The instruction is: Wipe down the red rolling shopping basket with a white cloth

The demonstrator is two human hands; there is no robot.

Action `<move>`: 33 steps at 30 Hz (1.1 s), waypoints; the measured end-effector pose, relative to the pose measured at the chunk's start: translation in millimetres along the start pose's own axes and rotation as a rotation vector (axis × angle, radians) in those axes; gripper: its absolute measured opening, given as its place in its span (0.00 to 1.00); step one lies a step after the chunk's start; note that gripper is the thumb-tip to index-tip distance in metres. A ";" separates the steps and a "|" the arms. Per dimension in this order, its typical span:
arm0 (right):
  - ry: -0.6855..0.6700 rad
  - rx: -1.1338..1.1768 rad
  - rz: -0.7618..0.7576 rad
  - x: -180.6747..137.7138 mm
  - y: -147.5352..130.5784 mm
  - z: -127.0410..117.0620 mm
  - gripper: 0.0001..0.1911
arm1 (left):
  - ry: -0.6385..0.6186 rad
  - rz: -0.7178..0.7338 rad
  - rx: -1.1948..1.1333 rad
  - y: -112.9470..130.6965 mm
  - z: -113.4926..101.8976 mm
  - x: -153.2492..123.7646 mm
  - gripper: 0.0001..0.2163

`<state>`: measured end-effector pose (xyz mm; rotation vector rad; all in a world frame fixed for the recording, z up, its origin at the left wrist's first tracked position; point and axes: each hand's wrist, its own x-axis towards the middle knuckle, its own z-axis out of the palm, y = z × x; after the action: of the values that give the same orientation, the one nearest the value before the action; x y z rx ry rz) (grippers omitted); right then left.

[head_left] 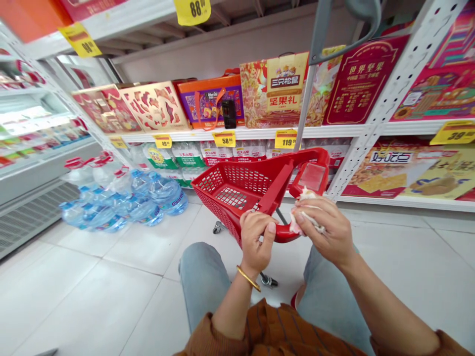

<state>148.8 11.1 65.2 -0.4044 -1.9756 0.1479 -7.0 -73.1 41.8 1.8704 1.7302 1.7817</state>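
Note:
A red plastic shopping cart (237, 173) with a perforated basket stands tilted in front of me, between my bent knees. My left hand (257, 240) is closed around the near corner of its red rim. In my right hand (326, 225) a crumpled whitish cloth (306, 215) is bunched between the fingers. It touches the red frame beside the cart's clear-windowed panel (311, 176). A grey metal post (306, 99) rises from the cart to a curved grey handle (365, 29) at the top. The palm side of my right hand is hidden.
Behind the cart, a white shelf (260, 132) carries gift boxes (274, 91), a black device (229, 113) and yellow price tags. Bottled water packs (185, 154) sit below. Large blue water bottles (126, 200) stand on the tiled floor to the left, near a refrigerated case (37, 188).

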 end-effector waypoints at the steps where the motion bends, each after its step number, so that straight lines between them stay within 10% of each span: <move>1: -0.021 -0.006 -0.021 0.9 -8.3 1.4 0.06 | 0.005 0.000 0.003 0.2 0.4 -0.2 0.15; 10: -0.062 -0.013 -0.194 0.7 -15.6 10.1 0.05 | -0.004 -0.001 0.011 -1.2 -1.8 1.0 0.16; 25: -0.029 0.072 -0.022 6.3 22.5 5.0 0.05 | 0.019 -0.023 0.014 -2.9 -6.9 2.8 0.16; 33: -0.070 0.053 -0.092 6.7 -22.8 15.7 0.03 | 0.035 -0.036 0.023 -6.6 -7.6 0.4 0.18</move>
<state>127.3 -6.7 70.7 -0.2761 -2.0508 0.1575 -16.7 -75.0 40.3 1.8154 1.7912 1.7998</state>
